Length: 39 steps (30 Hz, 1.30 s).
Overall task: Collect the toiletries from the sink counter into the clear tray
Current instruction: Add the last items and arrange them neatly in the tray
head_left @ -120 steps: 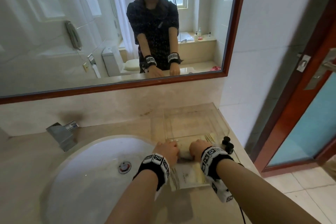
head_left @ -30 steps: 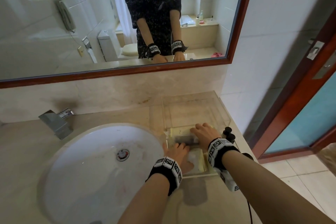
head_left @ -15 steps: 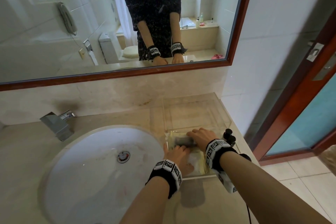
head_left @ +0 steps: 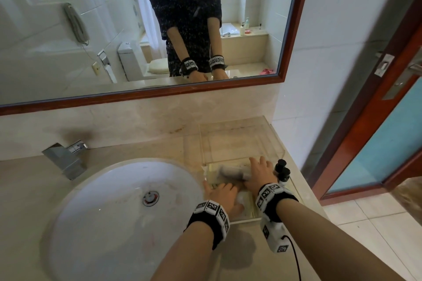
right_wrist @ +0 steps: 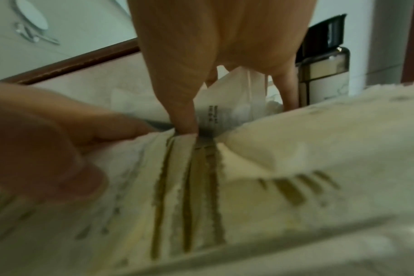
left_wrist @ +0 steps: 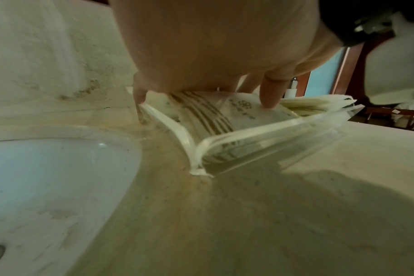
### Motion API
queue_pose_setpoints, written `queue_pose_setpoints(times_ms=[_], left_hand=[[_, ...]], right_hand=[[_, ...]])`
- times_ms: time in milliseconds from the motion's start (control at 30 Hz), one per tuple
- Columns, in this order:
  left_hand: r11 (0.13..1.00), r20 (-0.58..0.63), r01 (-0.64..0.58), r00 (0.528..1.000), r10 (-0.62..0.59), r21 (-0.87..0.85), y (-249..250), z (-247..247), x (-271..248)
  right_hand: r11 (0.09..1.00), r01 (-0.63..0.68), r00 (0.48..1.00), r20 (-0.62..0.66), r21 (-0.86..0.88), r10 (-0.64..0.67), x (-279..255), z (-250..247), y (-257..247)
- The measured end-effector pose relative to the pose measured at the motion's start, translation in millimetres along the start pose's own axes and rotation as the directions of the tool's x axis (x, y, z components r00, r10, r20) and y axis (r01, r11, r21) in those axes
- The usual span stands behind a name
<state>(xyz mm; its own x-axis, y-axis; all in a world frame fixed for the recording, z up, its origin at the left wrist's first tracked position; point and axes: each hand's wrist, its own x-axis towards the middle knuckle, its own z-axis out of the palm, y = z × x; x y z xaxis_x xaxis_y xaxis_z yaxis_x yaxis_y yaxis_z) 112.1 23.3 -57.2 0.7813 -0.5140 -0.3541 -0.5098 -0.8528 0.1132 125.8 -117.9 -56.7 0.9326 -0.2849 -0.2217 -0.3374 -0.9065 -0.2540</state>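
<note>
A black wrist strap ringed with white blocks printed with black square markers point(head_left: 211, 211) is worn on the bare left forearm. A matching strap point(head_left: 272, 198) is worn on the right, with a white marker-printed housing point(head_left: 274, 236) and a thin black cable point(head_left: 295, 258) attached.

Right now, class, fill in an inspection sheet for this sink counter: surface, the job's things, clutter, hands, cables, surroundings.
Surface: beige stone counter with a white basin set in it; stains along the back edge.
Job's things: clear tray at the counter's right end, holding white toiletry packets with olive stripes; two black-capped bottles at its right side.
Clutter: a second clear tray behind, apparently empty.
Hands: left hand and right hand both reach into the tray, fingertips pressing on the packets.
Cables: a black lead runs from the right wrist unit.
Surroundings: chrome tap, framed mirror, wooden door on the right.
</note>
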Motion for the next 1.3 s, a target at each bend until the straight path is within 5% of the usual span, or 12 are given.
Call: queue_pose_setpoints(times_ms=[333, 533, 767, 967, 1300], left_hand=[[0.998, -0.048, -0.062, 0.997, 0.064, 0.029, -8.4, -4.0, -1.5], [0.983, -0.373, -0.116, 0.914, 0.161, 0.140, -17.2, -11.1, -5.2], [0.997, -0.255, -0.078, 0.963, 0.081, 0.020, -22.5, -8.4, 10.2], [0.998, -0.243, 0.037, 0.969, -0.050, -0.059, -21.7, -4.2, 16.9], [0.991, -0.189, 0.064, 0.978, -0.085, -0.114, -18.9, -12.9, 16.1]], right_hand=[[0.984, -0.177, 0.980, 0.092, 0.022, 0.174, 9.6, -1.6, -11.0], [0.978, -0.206, 0.975, 0.088, 0.033, 0.203, 11.4, -0.2, -14.6], [0.976, -0.205, 0.976, 0.089, 0.072, 0.199, 7.5, -3.5, -11.1], [0.994, -0.089, 0.995, 0.041, 0.067, 0.087, 7.0, -4.4, -8.9], [0.993, -0.018, 0.998, 0.059, 0.114, 0.012, 2.4, -4.4, 0.0]])
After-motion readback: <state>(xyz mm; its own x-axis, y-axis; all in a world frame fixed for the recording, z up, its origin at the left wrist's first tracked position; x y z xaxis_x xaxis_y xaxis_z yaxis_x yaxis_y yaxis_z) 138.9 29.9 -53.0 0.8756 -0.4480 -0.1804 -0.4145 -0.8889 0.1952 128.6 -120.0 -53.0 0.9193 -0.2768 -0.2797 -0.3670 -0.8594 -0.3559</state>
